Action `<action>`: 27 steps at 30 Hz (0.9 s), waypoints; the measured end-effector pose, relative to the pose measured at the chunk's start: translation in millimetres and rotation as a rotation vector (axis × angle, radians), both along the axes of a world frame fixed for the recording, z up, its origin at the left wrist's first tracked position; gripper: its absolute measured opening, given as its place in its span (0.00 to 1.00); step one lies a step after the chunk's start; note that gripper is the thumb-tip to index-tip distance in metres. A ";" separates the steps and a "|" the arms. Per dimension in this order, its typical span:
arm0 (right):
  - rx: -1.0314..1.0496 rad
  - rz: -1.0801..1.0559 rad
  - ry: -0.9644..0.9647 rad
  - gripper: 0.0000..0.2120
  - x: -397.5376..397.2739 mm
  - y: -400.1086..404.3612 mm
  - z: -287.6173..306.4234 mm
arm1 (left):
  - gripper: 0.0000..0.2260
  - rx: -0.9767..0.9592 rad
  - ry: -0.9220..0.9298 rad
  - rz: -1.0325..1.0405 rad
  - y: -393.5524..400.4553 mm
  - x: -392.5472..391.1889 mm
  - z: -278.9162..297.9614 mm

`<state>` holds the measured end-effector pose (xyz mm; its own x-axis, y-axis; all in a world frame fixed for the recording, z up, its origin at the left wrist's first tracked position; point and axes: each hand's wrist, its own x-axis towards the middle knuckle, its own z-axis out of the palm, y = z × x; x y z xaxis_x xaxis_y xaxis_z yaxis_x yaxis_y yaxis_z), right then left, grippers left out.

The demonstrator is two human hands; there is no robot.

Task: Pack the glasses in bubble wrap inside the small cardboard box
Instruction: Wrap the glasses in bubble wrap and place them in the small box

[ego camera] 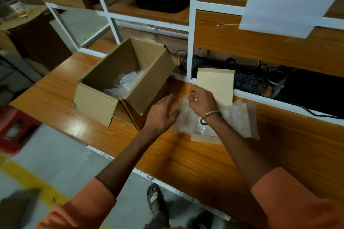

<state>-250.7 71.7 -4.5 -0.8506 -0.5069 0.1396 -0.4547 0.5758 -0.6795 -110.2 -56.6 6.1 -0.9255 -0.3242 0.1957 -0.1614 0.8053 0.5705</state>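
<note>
Pinching the clear, limp bubble-wrap sheet (236, 117) edge: right hand (202, 102); left hand (162, 113) open beside it. Fragile contents, so grip the padded middle.

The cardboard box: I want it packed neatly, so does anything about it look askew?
Yes. The cardboard box sits tipped, its opening leaning toward the camera, propped on a lower flap. Crumpled bubble wrap lies loose inside.

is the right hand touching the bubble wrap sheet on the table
Touching. The head view shows the right hand with its wrist lying across the bubble wrap sheet, fingertips pinching its upper edge.
</note>
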 end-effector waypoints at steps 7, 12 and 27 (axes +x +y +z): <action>-0.088 0.259 0.099 0.12 24.9 -87.5 55.2 | 0.17 -0.044 0.305 0.139 -53.9 34.0 47.3; 0.016 0.353 0.230 0.13 25.5 -166.4 86.8 | 0.20 -0.162 0.169 0.366 -131.6 54.6 55.8; 0.807 0.492 0.053 0.21 -25.1 -307.4 48.2 | 0.25 -0.001 0.125 0.354 -222.4 79.9 42.2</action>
<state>-275.8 -235.7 43.7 -0.5179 -0.7675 -0.3779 -0.7905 0.5981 -0.1315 -30.3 -279.0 48.2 -0.7253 -0.6194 0.3003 -0.3589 0.7125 0.6029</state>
